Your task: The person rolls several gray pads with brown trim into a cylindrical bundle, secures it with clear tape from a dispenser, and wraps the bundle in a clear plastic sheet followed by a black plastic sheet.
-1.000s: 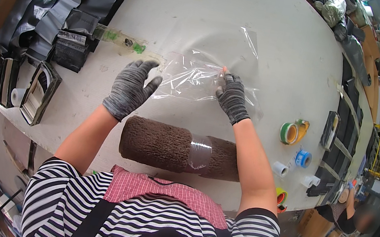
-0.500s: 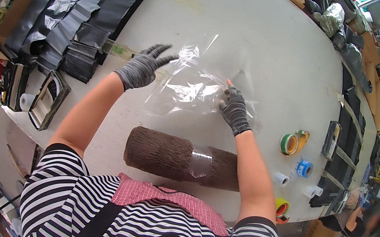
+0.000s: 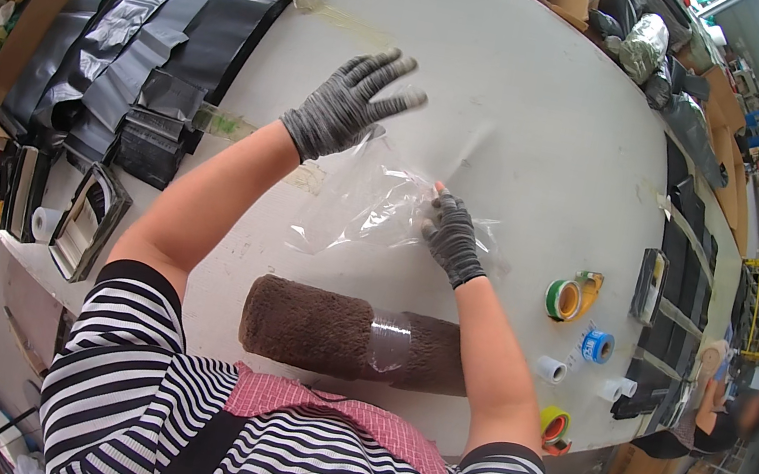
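A clear plastic bag lies crumpled and shiny on the white table. Its right part is gripped by my right hand, in a grey glove with one bare fingertip showing. Over the bag's far left edge, my left hand is open in the same kind of glove, fingers spread and pointing right. Close to my body rests a rolled brown textured fabric, lying sideways with a clear band around its middle. My right forearm covers the roll's right end.
Black plastic bags are layered at the far left, near a cardboard box. Tape rolls and a blue roll stand at the right. More black bags lie beyond them. A person is at the right edge.
My left hand has moved right and away from me, over the bag. The bag has bunched up more, and my right hand has stayed on it, shifting slightly.
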